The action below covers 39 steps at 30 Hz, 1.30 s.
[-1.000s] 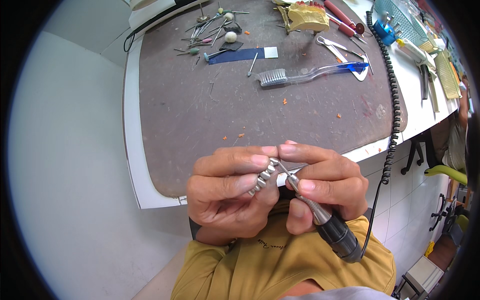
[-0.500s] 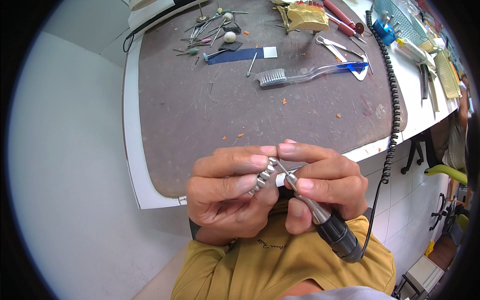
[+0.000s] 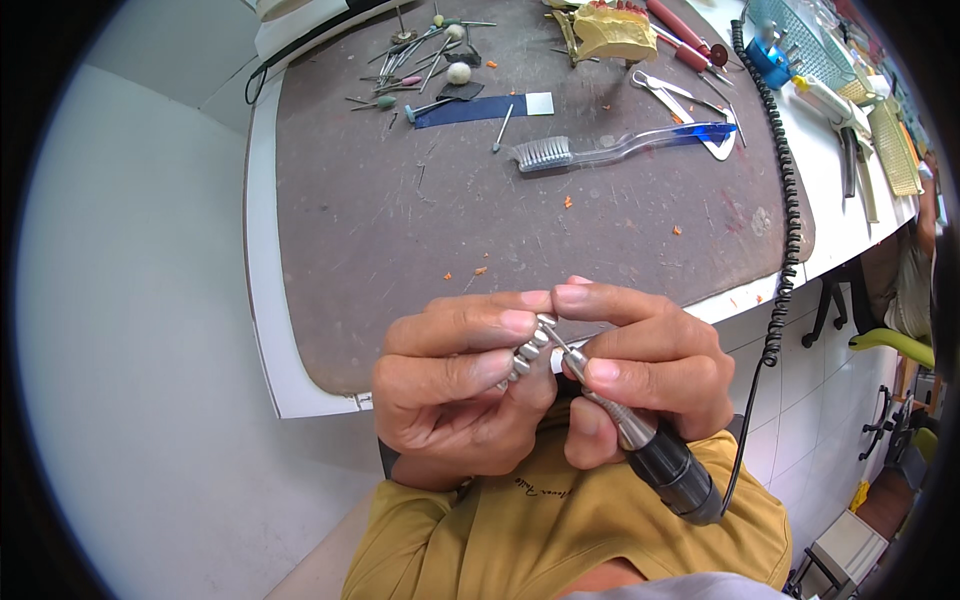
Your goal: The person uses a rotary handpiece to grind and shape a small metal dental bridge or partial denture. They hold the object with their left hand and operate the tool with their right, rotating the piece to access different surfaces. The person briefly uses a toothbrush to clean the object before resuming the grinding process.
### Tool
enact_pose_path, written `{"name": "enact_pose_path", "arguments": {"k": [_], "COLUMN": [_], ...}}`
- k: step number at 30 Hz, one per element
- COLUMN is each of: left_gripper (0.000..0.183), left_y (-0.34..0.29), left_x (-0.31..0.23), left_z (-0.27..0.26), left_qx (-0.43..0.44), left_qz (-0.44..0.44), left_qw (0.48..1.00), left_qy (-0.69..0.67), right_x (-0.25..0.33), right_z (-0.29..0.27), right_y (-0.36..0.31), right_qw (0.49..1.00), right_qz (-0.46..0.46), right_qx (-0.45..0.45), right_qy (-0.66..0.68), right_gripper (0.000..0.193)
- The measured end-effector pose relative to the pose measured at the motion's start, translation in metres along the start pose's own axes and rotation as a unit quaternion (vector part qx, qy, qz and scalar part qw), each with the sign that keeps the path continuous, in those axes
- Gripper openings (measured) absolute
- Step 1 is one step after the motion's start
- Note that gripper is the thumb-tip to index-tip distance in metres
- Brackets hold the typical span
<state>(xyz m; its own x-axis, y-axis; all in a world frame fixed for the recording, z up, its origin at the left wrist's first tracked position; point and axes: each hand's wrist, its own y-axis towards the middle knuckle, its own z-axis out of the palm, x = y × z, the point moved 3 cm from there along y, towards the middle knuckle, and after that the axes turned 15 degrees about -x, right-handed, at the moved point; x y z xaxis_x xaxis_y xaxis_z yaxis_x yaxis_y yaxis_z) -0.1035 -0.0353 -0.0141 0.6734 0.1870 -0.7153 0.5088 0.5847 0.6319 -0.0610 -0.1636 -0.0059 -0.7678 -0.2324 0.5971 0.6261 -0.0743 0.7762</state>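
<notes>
In front of my chest, my left hand is closed around a curved silver dental bridge, its row of metal tooth shapes showing between the fingertips. My right hand grips a micromotor handpiece, silver at the nose and black at the rear. A thin bur projects from the handpiece, its tip at the upper end of the bridge; whether it touches cannot be made out. The index fingertips of both hands meet or nearly meet above the bridge. A coiled black cord runs from the handpiece's rear up along the right.
A clear toothbrush lies on the brown mat. Beyond it are a blue strip, several loose burs, a white caliper and a yellowish dental model. Baskets and tools stand at the far right.
The handpiece and my right fingers have shifted slightly left, with the bur still by the bridge's upper end. My left hand stays almost unmoved.
</notes>
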Motion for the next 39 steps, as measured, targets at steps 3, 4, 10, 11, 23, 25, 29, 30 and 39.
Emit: {"name": "enact_pose_path", "arguments": {"k": [3, 4, 10, 11, 23, 25, 29, 30, 39], "left_gripper": [0.028, 0.027, 0.039, 0.039, 0.035, 0.031, 0.027, 0.028, 0.035], "left_y": [-0.0002, -0.0008, -0.0022, -0.0022, -0.001, -0.0005, -0.0021, -0.0018, -0.002], "left_x": [0.0007, 0.0009, 0.006, 0.0062, 0.0014, -0.0018, 0.001, 0.0009, 0.0041], "left_z": [0.0001, 0.0008, -0.0067, -0.0067, -0.0052, -0.001, 0.0012, 0.0009, -0.0049], "left_qx": [-0.001, -0.005, 0.022, 0.022, 0.016, 0.002, -0.016, -0.012, 0.012], "left_qz": [0.003, 0.0, 0.01, 0.01, -0.009, -0.012, -0.008, -0.005, 0.008], "left_qw": [1.0, 1.0, 0.999, 0.999, 1.0, 1.0, 1.0, 1.0, 0.999], "left_qy": [-0.002, -0.006, -0.046, -0.045, -0.026, -0.008, -0.009, -0.006, -0.053], "right_x": [0.0006, 0.0009, 0.002, 0.0017, 0.0014, 0.0021, 0.0003, 0.0005, 0.0022], "right_z": [0.0009, 0.0009, 0.0005, 0.0008, 0.0, 0.0001, 0.0002, 0.0002, -0.0003], "right_y": [-0.0002, 0.0004, 0.001, 0.0014, -0.0005, 0.0009, -0.0003, -0.0004, 0.0008], "right_qw": [1.0, 1.0, 1.0, 1.0, 1.0, 1.0, 1.0, 1.0, 1.0], "right_qz": [0.005, 0.002, 0.004, 0.005, 0.008, 0.011, 0.002, 0.005, 0.019], "right_qx": [-0.011, -0.004, 0.003, 0.002, -0.008, -0.002, 0.002, 0.0, -0.006], "right_qy": [-0.007, -0.006, -0.011, -0.009, -0.006, -0.005, -0.005, -0.006, -0.003], "right_gripper": [0.026, 0.026, 0.026, 0.026, 0.027, 0.027, 0.027, 0.027, 0.026]}}
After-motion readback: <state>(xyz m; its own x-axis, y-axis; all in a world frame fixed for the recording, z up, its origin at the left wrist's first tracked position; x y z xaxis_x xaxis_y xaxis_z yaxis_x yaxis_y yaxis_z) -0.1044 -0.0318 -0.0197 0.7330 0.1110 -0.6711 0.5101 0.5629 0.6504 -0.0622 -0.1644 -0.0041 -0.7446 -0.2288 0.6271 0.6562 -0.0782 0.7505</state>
